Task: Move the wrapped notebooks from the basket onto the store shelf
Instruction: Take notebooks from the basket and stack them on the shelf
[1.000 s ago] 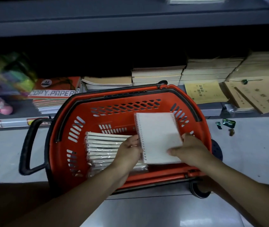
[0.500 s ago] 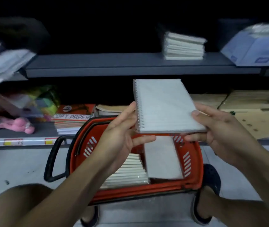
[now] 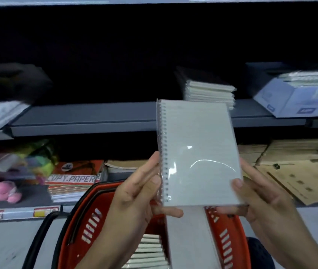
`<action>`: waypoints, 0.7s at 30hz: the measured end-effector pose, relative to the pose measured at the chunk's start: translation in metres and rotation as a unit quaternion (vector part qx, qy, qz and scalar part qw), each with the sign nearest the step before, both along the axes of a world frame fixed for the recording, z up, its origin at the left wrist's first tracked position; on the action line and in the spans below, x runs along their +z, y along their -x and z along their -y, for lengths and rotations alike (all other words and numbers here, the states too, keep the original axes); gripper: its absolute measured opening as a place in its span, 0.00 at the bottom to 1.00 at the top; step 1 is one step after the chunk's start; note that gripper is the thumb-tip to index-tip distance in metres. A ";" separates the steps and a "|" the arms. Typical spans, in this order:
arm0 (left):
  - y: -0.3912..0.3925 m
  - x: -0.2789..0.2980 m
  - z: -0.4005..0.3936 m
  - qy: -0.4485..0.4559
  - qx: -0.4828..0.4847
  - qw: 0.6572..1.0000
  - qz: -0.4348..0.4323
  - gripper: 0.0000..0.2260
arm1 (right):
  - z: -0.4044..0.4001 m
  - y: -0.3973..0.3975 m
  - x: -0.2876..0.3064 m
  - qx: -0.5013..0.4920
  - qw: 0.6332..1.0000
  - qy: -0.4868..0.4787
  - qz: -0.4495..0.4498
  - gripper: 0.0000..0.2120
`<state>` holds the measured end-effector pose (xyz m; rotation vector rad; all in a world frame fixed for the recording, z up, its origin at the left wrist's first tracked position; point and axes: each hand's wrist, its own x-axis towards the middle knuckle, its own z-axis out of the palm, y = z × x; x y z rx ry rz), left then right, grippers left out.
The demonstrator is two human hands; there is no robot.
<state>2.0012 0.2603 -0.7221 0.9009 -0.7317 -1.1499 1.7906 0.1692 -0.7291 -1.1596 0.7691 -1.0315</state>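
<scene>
- Head view: left hand (image 3: 136, 193) and right hand (image 3: 259, 195) pinch the wrapped notebook (image 3: 199, 152) by its edges.
- Advise squaring it onto the shelf stack (image 3: 209, 92); wrap looks slippery.

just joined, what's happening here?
A person is restocking. Both hands, left hand and right hand, hold one wrapped spiral notebook up in front of the grey shelf, where a stack of notebooks already sits. The red basket below holds more notebooks.
</scene>
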 end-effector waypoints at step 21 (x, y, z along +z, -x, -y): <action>-0.012 0.109 0.234 -0.010 0.097 0.988 0.123 0.11 | 0.244 -0.051 0.094 -0.081 0.995 -0.059 -0.016 0.10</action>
